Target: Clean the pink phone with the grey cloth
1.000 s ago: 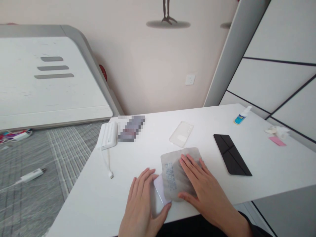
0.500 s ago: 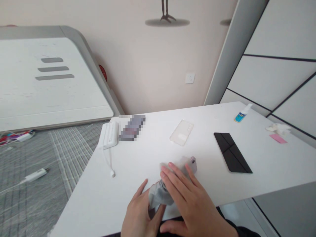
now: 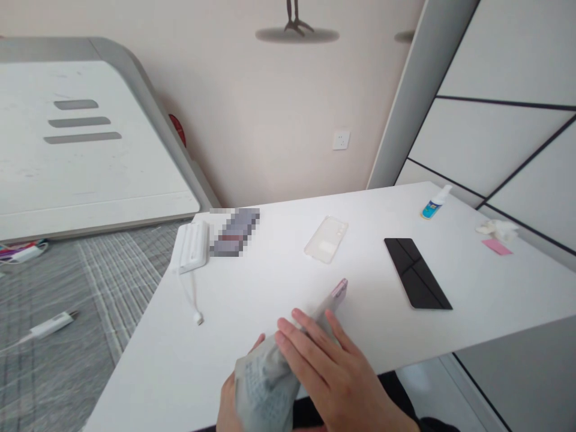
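A pale lilac phone point(image 3: 341, 289) is tilted so that its narrow edge and far corner show; the rest is covered. Wrapped over it is a crumpled light-grey cloth point(image 3: 263, 384) with small faint print, hanging toward me. My left hand point(image 3: 227, 399) is closed around the near end of the phone from behind, its fingers mostly hidden by the cloth. On top, my right hand point(image 3: 342, 381) presses the cloth against the phone with fingers long and close together; its thumb is hidden.
Beyond lie a clear phone case point(image 3: 326, 240) and, to the right, a black-screened tablet point(image 3: 416, 273). A spray bottle point(image 3: 435, 204), a pink slip point(image 3: 497, 246) and a crumpled white tissue point(image 3: 497, 229) are further right. At left sits a white power bank point(image 3: 193, 246) with a short cable, beside a pixelated item point(image 3: 236, 233).
The phone has turned from showing its camera corner to showing its edge. The cloth has spread toward me over my left hand, and both hands have shifted slightly left. The view has shifted slightly.
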Motion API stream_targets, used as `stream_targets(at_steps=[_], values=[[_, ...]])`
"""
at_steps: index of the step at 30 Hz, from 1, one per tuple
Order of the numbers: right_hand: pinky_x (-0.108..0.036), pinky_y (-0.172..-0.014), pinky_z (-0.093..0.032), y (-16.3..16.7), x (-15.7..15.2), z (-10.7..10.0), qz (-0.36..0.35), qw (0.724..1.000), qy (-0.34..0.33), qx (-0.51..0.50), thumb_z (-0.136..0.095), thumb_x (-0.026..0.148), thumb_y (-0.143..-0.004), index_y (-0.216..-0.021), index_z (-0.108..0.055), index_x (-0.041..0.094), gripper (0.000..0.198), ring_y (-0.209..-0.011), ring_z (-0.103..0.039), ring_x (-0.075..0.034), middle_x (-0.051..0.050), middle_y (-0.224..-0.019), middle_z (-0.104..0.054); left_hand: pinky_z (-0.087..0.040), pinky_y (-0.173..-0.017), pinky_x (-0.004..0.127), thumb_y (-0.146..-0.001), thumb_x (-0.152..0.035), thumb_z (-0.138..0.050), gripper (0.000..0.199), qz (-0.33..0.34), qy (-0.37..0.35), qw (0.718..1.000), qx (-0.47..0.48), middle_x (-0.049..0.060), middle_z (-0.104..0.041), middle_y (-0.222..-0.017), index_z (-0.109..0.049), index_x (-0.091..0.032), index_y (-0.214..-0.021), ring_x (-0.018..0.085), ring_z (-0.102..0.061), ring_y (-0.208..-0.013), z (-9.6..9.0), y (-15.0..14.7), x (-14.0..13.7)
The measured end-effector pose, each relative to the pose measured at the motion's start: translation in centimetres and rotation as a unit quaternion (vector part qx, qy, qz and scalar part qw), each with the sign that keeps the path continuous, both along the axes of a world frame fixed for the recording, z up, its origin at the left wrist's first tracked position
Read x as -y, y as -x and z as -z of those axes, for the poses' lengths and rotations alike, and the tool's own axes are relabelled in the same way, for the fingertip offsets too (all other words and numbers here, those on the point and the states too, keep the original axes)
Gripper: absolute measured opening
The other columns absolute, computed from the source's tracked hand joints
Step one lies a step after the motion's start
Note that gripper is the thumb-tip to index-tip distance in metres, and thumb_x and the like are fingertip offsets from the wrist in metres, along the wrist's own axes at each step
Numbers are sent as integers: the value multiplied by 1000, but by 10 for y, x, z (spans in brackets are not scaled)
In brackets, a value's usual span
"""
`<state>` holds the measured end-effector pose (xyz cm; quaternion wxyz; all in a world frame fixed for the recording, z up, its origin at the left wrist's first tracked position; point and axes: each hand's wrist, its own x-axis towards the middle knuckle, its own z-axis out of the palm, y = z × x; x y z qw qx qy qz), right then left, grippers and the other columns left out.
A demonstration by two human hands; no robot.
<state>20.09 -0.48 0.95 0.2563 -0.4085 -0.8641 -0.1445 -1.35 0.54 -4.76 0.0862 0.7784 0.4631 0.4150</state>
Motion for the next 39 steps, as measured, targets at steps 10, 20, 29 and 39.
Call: stream_targets(at_steps=[10,20,29,39], values=[[-53,-131,-21,-16,-5,-2,42,998,42,-19,-38,67,-103,-156,-45,8,79,-160,-24,-31,-6,-166,-41,-64,-94,35,-105,-28,-47,20,36,-89,988,-124,4,-82,-97,-63,-21,-114,19,-81,-86,-26,-16,1],[-64,-126,-27,-29,-16,-3,103,991,59,-58,-39,69,-103,-156,-41,4,84,-160,-24,-36,-15,-162,-47,-64,-93,31,-103,-26,-51,27,27,-94,984,-146,8,-81,-108,-62,-19,-127,20,-81,-91,-30,-19,2],[-62,-129,-22,-20,-11,-2,73,993,73,-50,-35,67,-104,-157,-40,7,81,-159,-27,-32,-14,-163,-46,-66,-68,27,-104,-31,-46,23,16,-104,984,-143,9,-81,-90,-63,-18,-113,21,-80,-73,-31,-17,2],[-56,-132,-14,-20,-11,-3,48,996,59,-43,-34,67,-105,-156,-43,9,77,-160,-25,-27,-8,-162,-48,-66,-76,26,-107,-36,-43,29,18,-113,981,-157,10,-82,-100,-63,-17,-117,22,-81,-85,-28,-15,2]])
